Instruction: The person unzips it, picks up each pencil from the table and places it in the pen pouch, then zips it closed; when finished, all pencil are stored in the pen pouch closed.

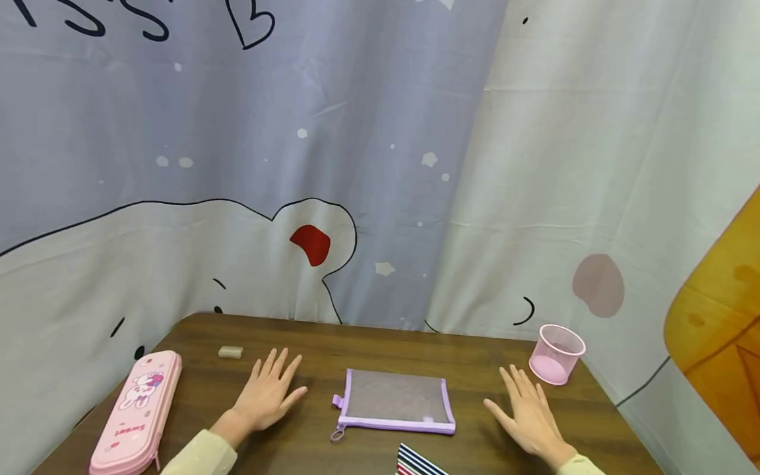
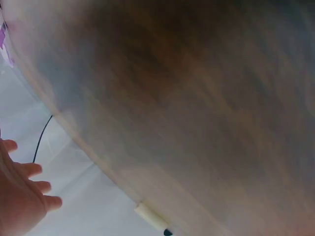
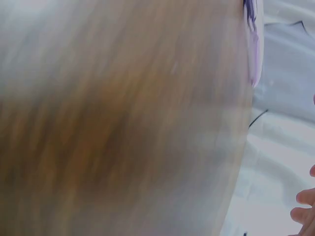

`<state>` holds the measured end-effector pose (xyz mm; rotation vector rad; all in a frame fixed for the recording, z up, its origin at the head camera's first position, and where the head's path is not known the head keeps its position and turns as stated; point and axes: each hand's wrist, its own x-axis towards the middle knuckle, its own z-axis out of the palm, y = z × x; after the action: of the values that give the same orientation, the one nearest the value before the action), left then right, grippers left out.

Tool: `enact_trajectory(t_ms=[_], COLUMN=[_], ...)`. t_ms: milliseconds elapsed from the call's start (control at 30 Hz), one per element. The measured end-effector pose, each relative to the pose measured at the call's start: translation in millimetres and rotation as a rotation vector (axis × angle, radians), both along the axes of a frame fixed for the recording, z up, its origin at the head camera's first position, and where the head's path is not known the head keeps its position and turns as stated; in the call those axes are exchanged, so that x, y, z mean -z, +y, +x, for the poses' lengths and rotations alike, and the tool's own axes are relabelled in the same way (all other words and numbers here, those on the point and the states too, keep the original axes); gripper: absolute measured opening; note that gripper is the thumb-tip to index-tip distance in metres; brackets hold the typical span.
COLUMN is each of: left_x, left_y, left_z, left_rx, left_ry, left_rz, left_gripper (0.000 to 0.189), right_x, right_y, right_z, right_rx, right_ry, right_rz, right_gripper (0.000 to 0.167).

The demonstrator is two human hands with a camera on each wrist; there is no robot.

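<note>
My left hand (image 1: 261,399), palm down with fingers spread, is over the table between a pink pencil case (image 1: 139,409) and a mesh zipper pouch (image 1: 398,399) with purple edging. Nothing is in its grasp. On the pouch's other side my right hand (image 1: 528,415) is likewise spread and holds nothing, its fingertips close to a pink pen cup (image 1: 556,354). A small beige cylindrical piece (image 1: 230,352) lies beyond the left hand. Part of a striped item (image 1: 415,462) shows at the bottom edge of the head view. In the left wrist view, the left hand's fingers (image 2: 32,169) appear at the left edge.
All of this is on a dark brown wooden table (image 1: 309,455). Behind its far edge hangs a printed curtain (image 1: 380,165) in grey-blue and white. The pencil case lies along the table's left side, and the pen cup is near the far right corner.
</note>
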<state>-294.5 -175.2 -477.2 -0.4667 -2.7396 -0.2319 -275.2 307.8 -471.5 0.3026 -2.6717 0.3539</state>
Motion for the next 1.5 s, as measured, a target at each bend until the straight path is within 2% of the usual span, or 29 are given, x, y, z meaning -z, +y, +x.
enact_trajectory(t_ms=[133,267,367,467,667,867,967,1267,1367,1500], left_x=[-2.0,-7.8,-11.9,-13.9,-15.1,-14.5,-14.1,-14.6,-14.9,-16.1], left_y=[7.5,19.5,29.2,37.9,51.8,60.0,61.8,62.6,63.2,64.6], left_z=[3.1,8.9,13.7,18.1,24.9,26.1,26.5,26.1,25.3,24.0], left_rx=[0.005,0.028,0.080,0.146,0.285,0.398,0.413,0.420,0.429,0.437], left_ry=[-0.043,-0.084,-0.101,-0.107,-0.170,-0.218,-0.240,-0.282,-0.292,-0.255], left_rz=[0.024,0.021,0.011,0.005,0.046,0.097,0.107,0.154,0.200,0.290], left_gripper=[0.060,0.064,0.062,0.054,0.034,0.028,0.027,0.029,0.031,0.031], right_x=[-3.5,-4.9,-4.4,-4.2,-2.3,2.4,5.0,6.8,8.4,8.4], right_y=[-13.4,-26.8,-36.9,-46.8,-60.6,-63.5,-63.4,-63.1,-62.8,-64.0], right_z=[2.4,4.0,5.3,8.5,15.7,19.2,20.6,19.6,18.2,16.5], right_rx=[-0.042,-0.101,-0.147,-0.182,-0.266,-0.400,-0.430,-0.501,-0.506,-0.496], right_ry=[0.002,0.058,0.112,0.121,0.078,-0.060,-0.089,-0.024,0.004,0.059], right_rz=[-0.040,-0.018,0.014,0.050,0.140,0.120,0.114,0.069,0.035,-0.051], right_gripper=[0.071,0.066,0.060,0.053,0.042,0.039,0.039,0.035,0.034,0.033])
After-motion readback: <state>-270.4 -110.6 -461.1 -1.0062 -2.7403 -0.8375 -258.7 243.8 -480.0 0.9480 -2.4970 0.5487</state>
